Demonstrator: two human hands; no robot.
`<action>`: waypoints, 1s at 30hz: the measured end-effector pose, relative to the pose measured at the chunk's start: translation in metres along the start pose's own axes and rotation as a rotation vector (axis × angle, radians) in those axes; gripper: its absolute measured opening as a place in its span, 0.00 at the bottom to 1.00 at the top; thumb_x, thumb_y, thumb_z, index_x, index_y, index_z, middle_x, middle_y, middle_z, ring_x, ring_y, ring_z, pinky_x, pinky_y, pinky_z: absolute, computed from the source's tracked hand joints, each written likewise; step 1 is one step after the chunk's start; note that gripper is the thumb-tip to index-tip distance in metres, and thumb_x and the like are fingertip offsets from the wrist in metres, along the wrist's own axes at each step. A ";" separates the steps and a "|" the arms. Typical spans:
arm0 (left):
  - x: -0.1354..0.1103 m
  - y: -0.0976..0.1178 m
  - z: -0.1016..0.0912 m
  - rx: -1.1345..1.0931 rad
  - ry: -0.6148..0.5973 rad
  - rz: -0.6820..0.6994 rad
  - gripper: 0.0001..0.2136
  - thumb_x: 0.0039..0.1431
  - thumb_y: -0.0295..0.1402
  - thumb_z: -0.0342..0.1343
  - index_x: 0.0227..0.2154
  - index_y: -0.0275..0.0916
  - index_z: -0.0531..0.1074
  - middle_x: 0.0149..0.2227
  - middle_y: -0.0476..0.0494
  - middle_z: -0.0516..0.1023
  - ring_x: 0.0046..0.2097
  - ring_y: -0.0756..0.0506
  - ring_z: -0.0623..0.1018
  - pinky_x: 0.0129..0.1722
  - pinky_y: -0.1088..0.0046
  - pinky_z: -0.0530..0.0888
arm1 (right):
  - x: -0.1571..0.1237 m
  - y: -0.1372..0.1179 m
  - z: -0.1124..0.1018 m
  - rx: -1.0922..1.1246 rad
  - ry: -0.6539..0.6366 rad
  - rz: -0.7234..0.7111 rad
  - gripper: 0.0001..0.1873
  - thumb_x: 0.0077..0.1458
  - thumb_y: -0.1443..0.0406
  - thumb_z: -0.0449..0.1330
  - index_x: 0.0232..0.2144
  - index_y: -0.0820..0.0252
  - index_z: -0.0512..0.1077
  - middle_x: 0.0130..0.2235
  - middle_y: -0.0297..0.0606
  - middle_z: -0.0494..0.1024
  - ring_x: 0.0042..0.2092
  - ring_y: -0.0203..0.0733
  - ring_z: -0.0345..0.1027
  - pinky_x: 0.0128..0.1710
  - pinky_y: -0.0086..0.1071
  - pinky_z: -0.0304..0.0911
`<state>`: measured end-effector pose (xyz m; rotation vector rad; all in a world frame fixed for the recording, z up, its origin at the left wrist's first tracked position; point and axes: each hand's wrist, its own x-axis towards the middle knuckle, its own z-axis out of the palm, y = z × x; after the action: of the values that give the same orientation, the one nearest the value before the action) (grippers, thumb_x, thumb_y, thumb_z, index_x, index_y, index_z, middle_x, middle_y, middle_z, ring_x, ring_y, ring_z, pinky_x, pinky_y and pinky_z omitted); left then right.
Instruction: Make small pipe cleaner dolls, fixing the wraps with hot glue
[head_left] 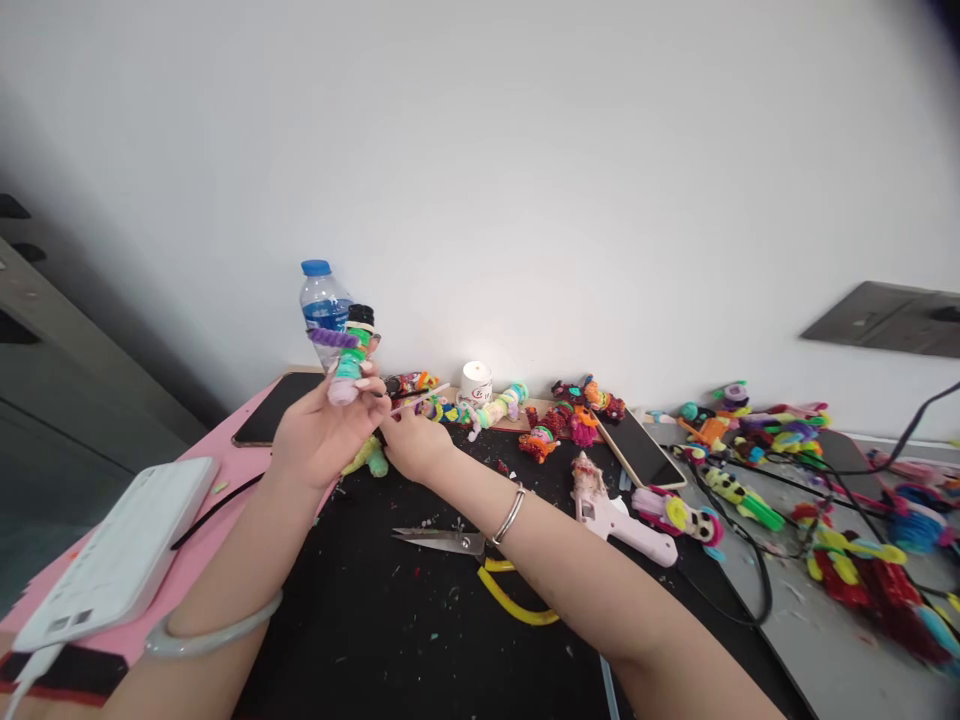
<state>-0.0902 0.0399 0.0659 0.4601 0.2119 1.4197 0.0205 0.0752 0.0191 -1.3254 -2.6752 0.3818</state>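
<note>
My left hand (pixel 307 435) is closed around a small pipe-cleaner figure (pixel 349 360) and holds it upright. The figure has a black top, a green middle, a pale pink base and a purple strand sticking out to the left. Close beside it, my right hand (pixel 412 440) has its fingers pinched together near the left fingertips. Thin pale and dark slivers (pixel 424 393) show just above the right hand; whether they are in its grip I cannot make out. Under the hands lies a yellow-green fuzzy piece (pixel 367 458).
Yellow-handled scissors (pixel 465 542) and a pink glue gun (pixel 619 520) lie on the black mat (pixel 375 640). A water bottle (pixel 319 290), phone (pixel 637 450) and white cup (pixel 476 382) stand or lie behind. A white power strip (pixel 116 550) is left; several fuzzy figures (pixel 742 500) are right.
</note>
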 end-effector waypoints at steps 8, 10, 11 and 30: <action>0.003 -0.017 -0.005 0.118 0.047 -0.043 0.13 0.64 0.26 0.39 0.41 0.34 0.69 0.33 0.44 0.71 0.32 0.52 0.73 0.35 0.72 0.76 | -0.045 0.039 -0.043 0.355 -0.051 0.152 0.11 0.50 0.71 0.57 0.39 0.66 0.65 0.33 0.46 0.76 0.35 0.47 0.73 0.32 0.36 0.68; 0.003 -0.025 -0.008 0.195 0.088 -0.030 0.11 0.63 0.26 0.42 0.36 0.34 0.70 0.32 0.45 0.72 0.32 0.51 0.74 0.35 0.73 0.76 | -0.071 0.059 -0.050 0.499 -0.122 0.167 0.06 0.52 0.72 0.53 0.34 0.64 0.66 0.23 0.35 0.74 0.23 0.38 0.70 0.23 0.29 0.66; 0.002 -0.031 -0.010 0.246 0.109 -0.035 0.10 0.63 0.26 0.44 0.35 0.34 0.71 0.31 0.44 0.72 0.33 0.51 0.75 0.34 0.73 0.77 | -0.084 0.067 -0.052 0.565 -0.132 0.183 0.05 0.54 0.72 0.50 0.33 0.64 0.66 0.21 0.34 0.73 0.21 0.35 0.69 0.21 0.27 0.65; -0.021 -0.132 -0.012 0.684 0.018 -0.251 0.18 0.52 0.33 0.59 0.47 0.45 0.68 0.45 0.46 0.72 0.44 0.45 0.74 0.42 0.67 0.75 | -0.172 0.087 -0.040 1.524 0.498 0.419 0.25 0.54 0.49 0.45 0.13 0.57 0.54 0.12 0.24 0.49 0.14 0.28 0.38 0.14 0.25 0.37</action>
<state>0.0208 0.0108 -0.0040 0.9428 0.7544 1.0788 0.2008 -0.0045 0.0319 -1.0707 -1.0031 1.4453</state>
